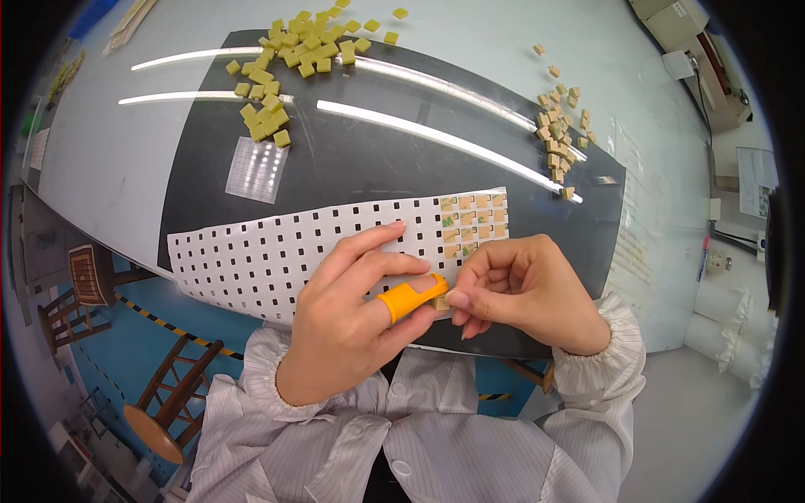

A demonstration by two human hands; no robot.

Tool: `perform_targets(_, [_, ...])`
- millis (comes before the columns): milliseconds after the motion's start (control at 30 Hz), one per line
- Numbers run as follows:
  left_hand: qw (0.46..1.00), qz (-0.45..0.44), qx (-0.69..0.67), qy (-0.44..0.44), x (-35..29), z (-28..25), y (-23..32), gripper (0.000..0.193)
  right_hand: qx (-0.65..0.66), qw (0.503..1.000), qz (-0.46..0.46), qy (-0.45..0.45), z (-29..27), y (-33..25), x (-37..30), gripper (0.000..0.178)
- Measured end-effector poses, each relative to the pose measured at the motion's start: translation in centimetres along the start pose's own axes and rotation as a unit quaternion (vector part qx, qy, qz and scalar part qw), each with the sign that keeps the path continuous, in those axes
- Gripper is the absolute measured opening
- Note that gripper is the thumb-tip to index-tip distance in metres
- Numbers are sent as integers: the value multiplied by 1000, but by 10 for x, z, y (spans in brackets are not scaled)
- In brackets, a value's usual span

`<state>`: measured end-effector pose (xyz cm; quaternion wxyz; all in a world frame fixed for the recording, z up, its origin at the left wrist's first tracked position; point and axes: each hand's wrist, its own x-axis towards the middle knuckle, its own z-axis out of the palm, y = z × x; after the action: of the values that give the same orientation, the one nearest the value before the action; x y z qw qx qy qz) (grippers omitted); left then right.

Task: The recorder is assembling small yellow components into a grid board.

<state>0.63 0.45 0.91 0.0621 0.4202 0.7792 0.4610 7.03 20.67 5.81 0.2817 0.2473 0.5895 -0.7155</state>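
A small tan block (441,305) is pinched between the thumb and forefinger of my left hand (356,314). An orange plastic finger sleeve (411,299) sits on that forefinger, while the other fingers stretch over a white sheet (335,251) with rows of dark square holes. My right hand (524,293) meets the block from the right, thumb and forefinger pinched together. Anything between those fingertips is too small or hidden to name. At the sheet's right end, several tan pieces with green marks (475,220) sit in rows, partly behind my right hand.
Olive-yellow square blocks (306,46) lie scattered at the far left of the dark mat (402,155). Near them is a clear gridded plastic square (257,170). Loose tan blocks (555,142) are heaped on the right. A wooden stool (172,402) stands beyond the table's left edge.
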Motion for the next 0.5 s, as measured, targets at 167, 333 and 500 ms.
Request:
perform_targets(167, [1000, -13, 0, -6, -1, 0, 0, 30, -3, 1000, 2, 3, 1, 0, 0, 11])
perform_targets(333, [1000, -13, -1, -8, -1, 0, 0, 30, -7, 1000, -16, 13, 4, 4, -1, 11])
perform_targets(500, [1000, -8, 7, -5, -1, 0, 1, 31, -129, 985, -103, 57, 12, 10, -4, 14])
